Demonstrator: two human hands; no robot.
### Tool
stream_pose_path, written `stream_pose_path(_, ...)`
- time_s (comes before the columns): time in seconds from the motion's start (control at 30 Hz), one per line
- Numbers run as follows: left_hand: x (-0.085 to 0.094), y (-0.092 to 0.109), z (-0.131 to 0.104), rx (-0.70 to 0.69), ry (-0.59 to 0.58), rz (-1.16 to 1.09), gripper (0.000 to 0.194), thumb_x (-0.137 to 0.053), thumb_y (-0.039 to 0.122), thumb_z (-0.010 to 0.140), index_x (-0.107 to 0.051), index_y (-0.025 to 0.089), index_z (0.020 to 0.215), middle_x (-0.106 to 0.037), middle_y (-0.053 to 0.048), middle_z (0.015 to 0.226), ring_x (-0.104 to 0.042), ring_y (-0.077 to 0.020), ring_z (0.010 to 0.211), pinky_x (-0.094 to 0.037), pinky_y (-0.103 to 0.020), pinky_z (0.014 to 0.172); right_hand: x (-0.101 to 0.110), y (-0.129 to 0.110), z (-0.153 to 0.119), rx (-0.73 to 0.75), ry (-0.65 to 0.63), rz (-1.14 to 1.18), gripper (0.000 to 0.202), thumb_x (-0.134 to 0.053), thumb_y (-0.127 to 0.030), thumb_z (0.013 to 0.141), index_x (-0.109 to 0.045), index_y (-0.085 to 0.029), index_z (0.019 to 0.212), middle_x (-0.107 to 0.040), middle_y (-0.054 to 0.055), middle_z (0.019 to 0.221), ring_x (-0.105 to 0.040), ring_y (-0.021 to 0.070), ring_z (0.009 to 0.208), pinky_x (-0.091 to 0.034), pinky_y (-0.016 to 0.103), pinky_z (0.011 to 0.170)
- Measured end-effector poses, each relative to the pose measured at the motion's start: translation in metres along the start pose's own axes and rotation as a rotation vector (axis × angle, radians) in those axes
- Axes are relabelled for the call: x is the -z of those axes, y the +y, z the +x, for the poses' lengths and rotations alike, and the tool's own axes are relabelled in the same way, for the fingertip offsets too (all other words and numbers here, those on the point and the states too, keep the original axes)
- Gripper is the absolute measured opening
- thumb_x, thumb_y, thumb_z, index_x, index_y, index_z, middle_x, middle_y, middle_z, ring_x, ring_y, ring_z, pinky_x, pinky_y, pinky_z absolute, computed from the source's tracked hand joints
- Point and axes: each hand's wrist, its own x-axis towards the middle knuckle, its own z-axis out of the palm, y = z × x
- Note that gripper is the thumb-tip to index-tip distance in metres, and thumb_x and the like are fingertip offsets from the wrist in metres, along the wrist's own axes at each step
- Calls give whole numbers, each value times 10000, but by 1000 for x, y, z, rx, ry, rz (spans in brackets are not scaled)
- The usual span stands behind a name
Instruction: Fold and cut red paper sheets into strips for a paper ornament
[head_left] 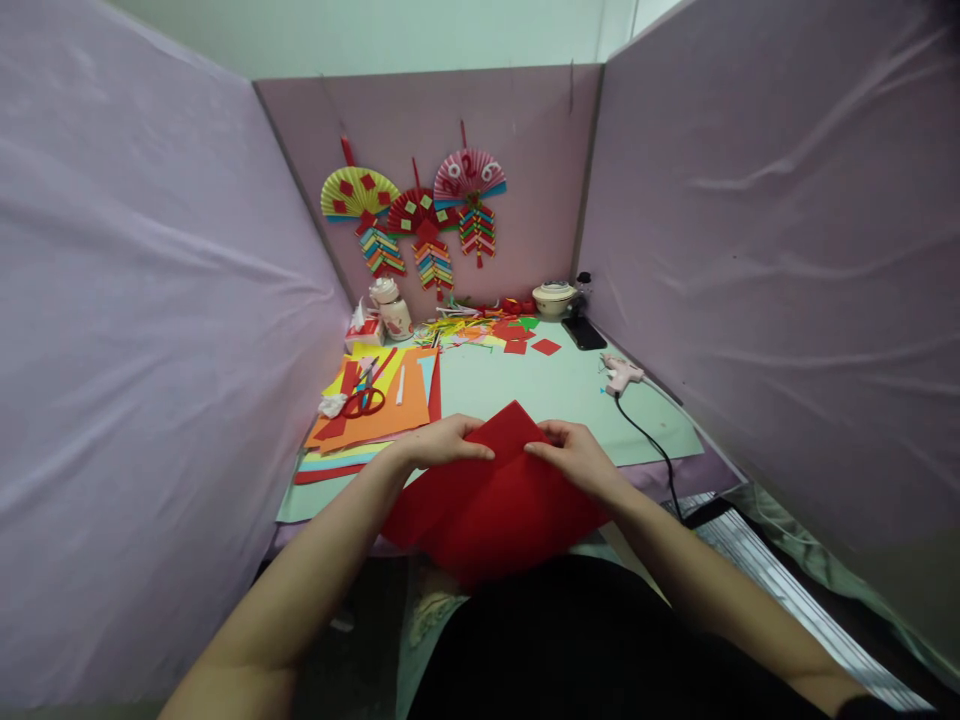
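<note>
A large sheet of red paper (502,510) is held in both hands over the table's front edge, its pointed corner facing away from me. My left hand (450,441) grips its left side, thumb on top and fingers beneath. On the right side, my right hand (574,455) pinches the paper the same way. The paper's lower part hangs down near my lap and is slightly blurred.
Coloured sheets (375,420) with red-handled scissors (364,402) lie on the left. A glue gun (621,374) with a black cord is on the right, near a phone (584,333). Paper scraps (480,332), a bottle (392,310) and a lidded bowl (555,298) stand behind.
</note>
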Motion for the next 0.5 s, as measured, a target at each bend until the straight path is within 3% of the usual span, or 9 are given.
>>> stream_pose_path(0.13,-3,-1,1,-1,-2,-56,348,-736,394,715,-677,183,985,-736,-35,980,-682,-220,844,-527,-311,742,-1,-3,0,-14,16,-3,271,-681,-399,758,-700,-174,907,-736,48,854,-674,201,733,-512,288,644)
stream_pose_path(0.3,-8,7,-7,-27,33,75,349,-711,409,736,-670,178,993,-728,-38,1009,-672,-225,891,-515,-286,735,0,-4,-3,34,64,-49,250,-637,-421,803,-703,-181,825,-719,28,787,-635,169,673,-478,260,597)
stream_pose_path(0.5,-13,7,-24,-11,-80,228,405,-721,415,720,-663,196,1056,-723,-25,1036,-665,-224,917,-499,-255,731,14,6,-11,150,91,-80,220,-649,-412,801,-705,-199,797,-705,14,792,-619,168,705,-472,258,629)
